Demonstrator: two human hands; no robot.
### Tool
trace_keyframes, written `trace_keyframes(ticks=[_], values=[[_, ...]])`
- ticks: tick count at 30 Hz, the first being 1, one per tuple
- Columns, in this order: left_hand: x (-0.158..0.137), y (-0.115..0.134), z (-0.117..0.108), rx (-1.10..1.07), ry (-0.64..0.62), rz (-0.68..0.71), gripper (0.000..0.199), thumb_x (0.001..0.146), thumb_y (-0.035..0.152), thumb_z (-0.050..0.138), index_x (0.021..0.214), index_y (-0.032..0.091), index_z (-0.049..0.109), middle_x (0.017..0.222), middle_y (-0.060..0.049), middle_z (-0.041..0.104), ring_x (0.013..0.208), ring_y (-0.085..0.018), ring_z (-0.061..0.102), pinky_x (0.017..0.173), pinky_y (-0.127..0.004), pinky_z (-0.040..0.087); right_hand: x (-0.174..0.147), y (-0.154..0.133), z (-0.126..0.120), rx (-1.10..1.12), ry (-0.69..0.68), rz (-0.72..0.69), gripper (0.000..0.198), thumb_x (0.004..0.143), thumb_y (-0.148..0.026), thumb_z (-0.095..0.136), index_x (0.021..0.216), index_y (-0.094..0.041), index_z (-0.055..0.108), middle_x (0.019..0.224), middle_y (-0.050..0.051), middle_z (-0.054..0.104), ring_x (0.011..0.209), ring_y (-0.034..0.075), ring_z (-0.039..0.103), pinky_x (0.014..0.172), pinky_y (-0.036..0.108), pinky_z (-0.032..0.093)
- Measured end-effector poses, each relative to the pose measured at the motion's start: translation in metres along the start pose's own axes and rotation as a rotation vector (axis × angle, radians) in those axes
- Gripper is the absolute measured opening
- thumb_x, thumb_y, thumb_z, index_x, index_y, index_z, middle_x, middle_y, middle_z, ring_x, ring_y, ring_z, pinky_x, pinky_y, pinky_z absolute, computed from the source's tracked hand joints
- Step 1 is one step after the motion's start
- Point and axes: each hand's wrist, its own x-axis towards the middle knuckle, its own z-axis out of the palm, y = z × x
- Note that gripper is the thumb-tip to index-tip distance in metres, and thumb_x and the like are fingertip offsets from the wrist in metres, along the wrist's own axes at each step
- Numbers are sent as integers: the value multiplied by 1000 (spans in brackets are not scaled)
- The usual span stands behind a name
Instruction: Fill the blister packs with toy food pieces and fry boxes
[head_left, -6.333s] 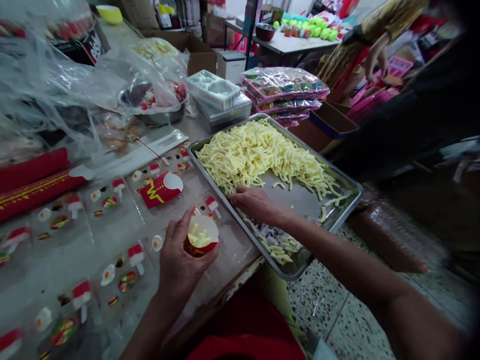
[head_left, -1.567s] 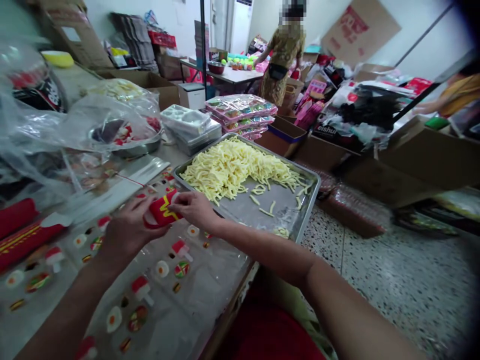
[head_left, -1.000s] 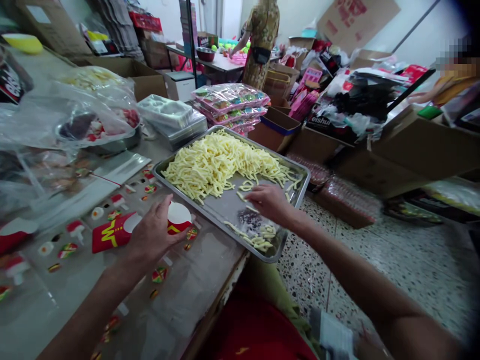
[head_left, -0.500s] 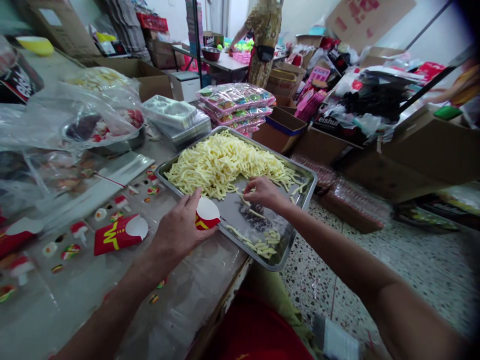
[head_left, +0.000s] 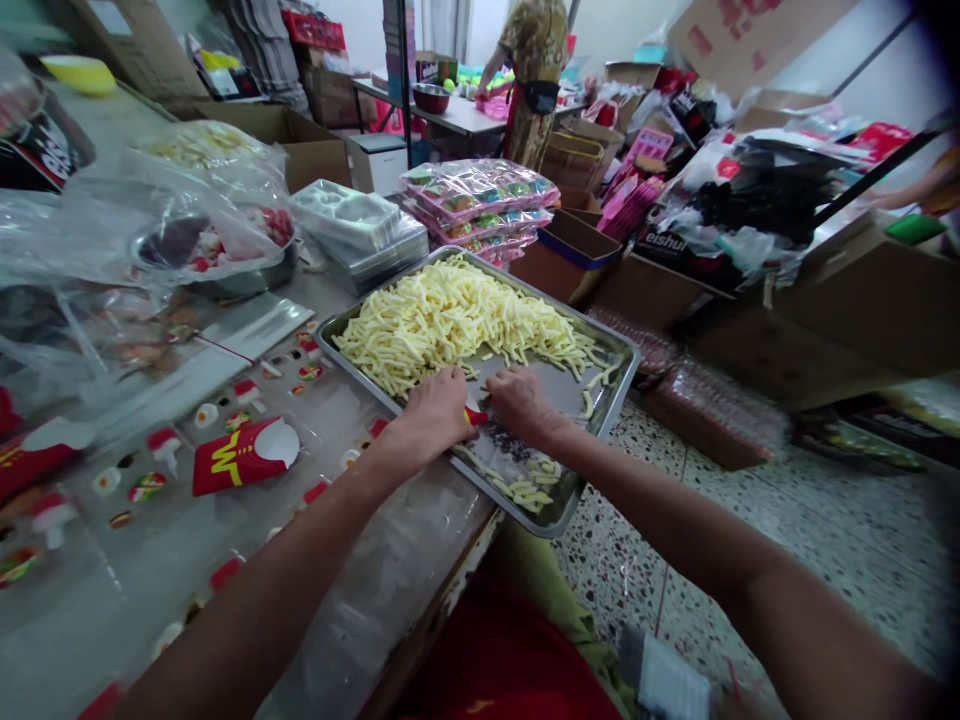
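Note:
My left hand (head_left: 435, 412) is closed around a small red fry carton (head_left: 474, 412), mostly hidden behind the fingers, over the near edge of the metal tray (head_left: 627, 385). Close beside it, my right hand (head_left: 523, 403) is closed with fingertips bunched at the carton; what they hold is hidden. Pale yellow toy-like fries (head_left: 450, 315) are heaped across the tray's far half. A few shorter loose pieces (head_left: 532, 487) lie in its near corner. On the table to the left rests another red carton (head_left: 246, 455) with a yellow letter and white inside.
Small food-shaped pieces (head_left: 150, 487) are scattered under plastic on the table. Beyond the tray stand clear plastic trays (head_left: 352, 225) and stacked packs (head_left: 480, 200). Cardboard boxes (head_left: 562, 255) crowd the right side. A person (head_left: 531, 85) stands at a far table.
My left hand has moved right and forward with the carton, over the tray. My right hand has stayed nearly in place, and the two hands are now close together.

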Motion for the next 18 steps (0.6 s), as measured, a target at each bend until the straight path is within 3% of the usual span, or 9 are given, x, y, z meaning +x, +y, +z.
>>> trace_keyframes(ticks=[5,11,16,18], values=[[1,2,4,28,20,-24,71,63,37,90,123,15,58,123,-18,65,111,-34,66,86,-36,53,9,14,-10,326,82,208,14,79,-21,68,89,-19,78,85,5,77,76,17,66,67,26,41],[0,14,25,-139,169,-8,58,68,21,79,122,16,59,116,-14,66,104,-29,68,88,-35,54,-12,-14,-29,461,87,85,18,79,-14,60,80,-19,78,79,5,76,73,19,66,66,28,40],[-28,22,45,-262,364,85,79,70,15,73,144,20,46,124,-12,62,115,-29,62,102,-40,51,-48,-26,-12,994,185,106,15,82,-15,60,94,-19,68,87,2,75,77,17,68,68,25,47],[-39,24,49,-303,407,117,83,71,12,70,148,22,42,125,-12,61,117,-30,61,104,-42,50,-59,-31,-7,1095,253,152,16,79,-16,64,94,-20,62,86,1,73,77,17,68,68,25,50]])
